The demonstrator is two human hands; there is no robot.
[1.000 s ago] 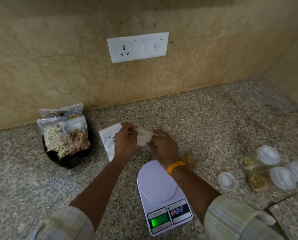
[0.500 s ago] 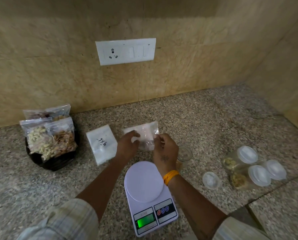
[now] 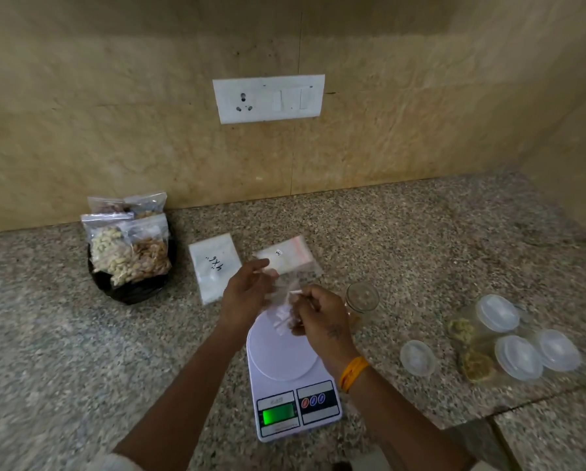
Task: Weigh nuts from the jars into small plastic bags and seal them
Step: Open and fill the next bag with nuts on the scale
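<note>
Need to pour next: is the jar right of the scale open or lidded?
Open. The glass jar shows a bare mouth with no lid, and a loose lid lies on the counter nearby.

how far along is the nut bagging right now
Done: several filled bags stand in the black bowl at the left. In hand: both hands, left hand and right hand, hold one empty small bag above the scale, whose platform is bare. Left: fill from the open jar, weigh, seal; three lidded jars lie at the right.
</note>
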